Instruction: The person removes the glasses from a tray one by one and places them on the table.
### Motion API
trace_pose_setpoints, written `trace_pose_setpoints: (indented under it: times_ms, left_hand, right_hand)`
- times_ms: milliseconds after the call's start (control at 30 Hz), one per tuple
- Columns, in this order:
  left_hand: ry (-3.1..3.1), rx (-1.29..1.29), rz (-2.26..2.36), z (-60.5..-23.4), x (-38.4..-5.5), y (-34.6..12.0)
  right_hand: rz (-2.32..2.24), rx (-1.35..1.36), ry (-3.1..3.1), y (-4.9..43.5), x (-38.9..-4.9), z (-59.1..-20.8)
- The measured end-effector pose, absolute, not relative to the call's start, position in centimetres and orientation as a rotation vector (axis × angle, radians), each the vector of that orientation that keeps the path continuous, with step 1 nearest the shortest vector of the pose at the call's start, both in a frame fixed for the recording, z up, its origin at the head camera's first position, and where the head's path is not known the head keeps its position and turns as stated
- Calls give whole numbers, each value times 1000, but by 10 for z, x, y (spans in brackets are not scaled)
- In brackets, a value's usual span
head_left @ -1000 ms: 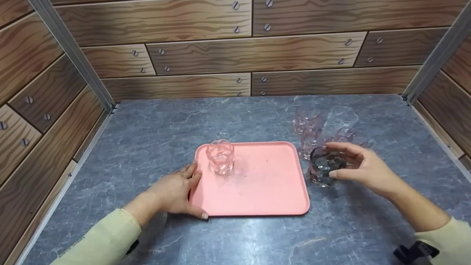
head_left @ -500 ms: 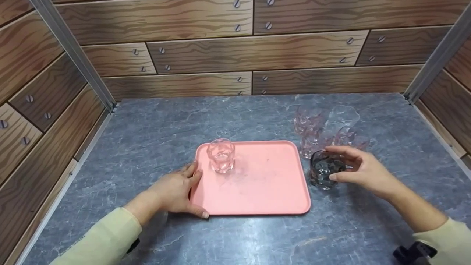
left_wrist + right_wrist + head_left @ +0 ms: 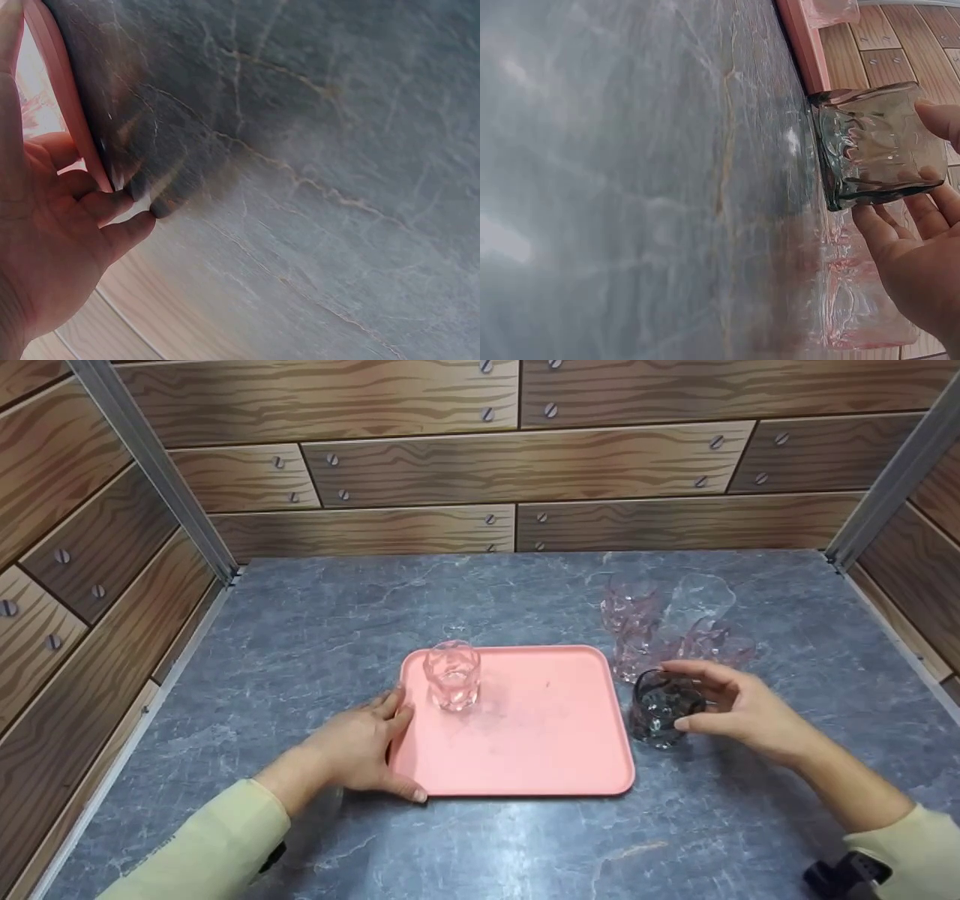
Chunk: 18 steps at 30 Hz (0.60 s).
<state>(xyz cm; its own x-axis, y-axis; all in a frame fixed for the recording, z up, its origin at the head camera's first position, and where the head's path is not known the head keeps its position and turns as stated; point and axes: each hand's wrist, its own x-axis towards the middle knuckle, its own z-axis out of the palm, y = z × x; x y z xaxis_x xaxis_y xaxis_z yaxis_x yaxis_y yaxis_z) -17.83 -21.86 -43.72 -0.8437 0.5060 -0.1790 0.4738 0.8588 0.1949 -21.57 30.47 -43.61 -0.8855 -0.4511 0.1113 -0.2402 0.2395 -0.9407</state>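
Note:
A dark grey glass tumbler (image 3: 663,712) stands upright on the table just right of the pink tray (image 3: 517,750). My right hand (image 3: 750,712) holds it from the right, thumb at the near side and fingers at the far side; the right wrist view shows this tumbler (image 3: 877,142) with its base at the table. My left hand (image 3: 356,750) rests against the tray's left edge, thumb at the near corner. In the left wrist view, fingers of that hand (image 3: 56,232) touch the tray rim (image 3: 64,82). A clear tumbler (image 3: 453,679) stands at the tray's far left.
Several clear and pinkish glasses (image 3: 637,645) stand close together beyond the grey tumbler, right of the tray. The grey marbled table (image 3: 337,607) ends at wood-patterned walls (image 3: 420,472) at the back and sides.
The grey tumbler has shifted slightly toward me, with the right hand still around it. The left hand and tray have kept their places; the view has tilted very slightly.

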Motion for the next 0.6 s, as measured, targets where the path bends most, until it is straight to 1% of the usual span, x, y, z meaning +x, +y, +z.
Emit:
trace_pose_setpoints:
  times_ms: [333,600]
  left_hand:
    - [2807,735,221,-438,-178,-220]
    - [2803,723,198,-436,-177,-218]
  right_hand:
    - [-1655,-745,2272,311,-220,-432]
    - [-1629,-821,2367,308,-216,-408]
